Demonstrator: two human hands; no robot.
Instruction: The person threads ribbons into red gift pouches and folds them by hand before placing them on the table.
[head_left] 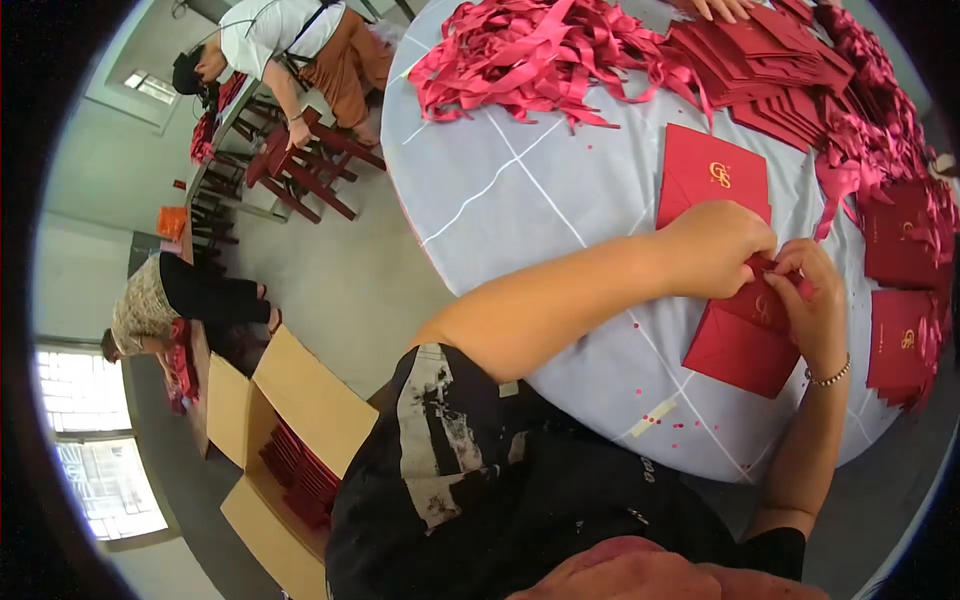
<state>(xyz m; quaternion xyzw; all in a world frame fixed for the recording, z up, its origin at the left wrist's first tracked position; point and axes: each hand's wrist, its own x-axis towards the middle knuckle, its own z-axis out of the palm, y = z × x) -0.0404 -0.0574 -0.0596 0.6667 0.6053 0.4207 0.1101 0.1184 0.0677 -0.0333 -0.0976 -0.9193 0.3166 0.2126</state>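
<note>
Your left hand [715,250] and right hand [815,300] (beads are circling that wrist) are pinching the envelope [742,348] at its upper end. It's lying on the table [540,215], near a second envelope [712,170] and ribbons [540,60].

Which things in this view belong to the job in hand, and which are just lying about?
In the job, it seems:
red packet between left hand and right hand
stacked red packets
loose pink ribbons
open cardboard box holding red items, possibly supplies

Just lying about, probably:
red stools
orange bundle
scattered pink dots
</note>
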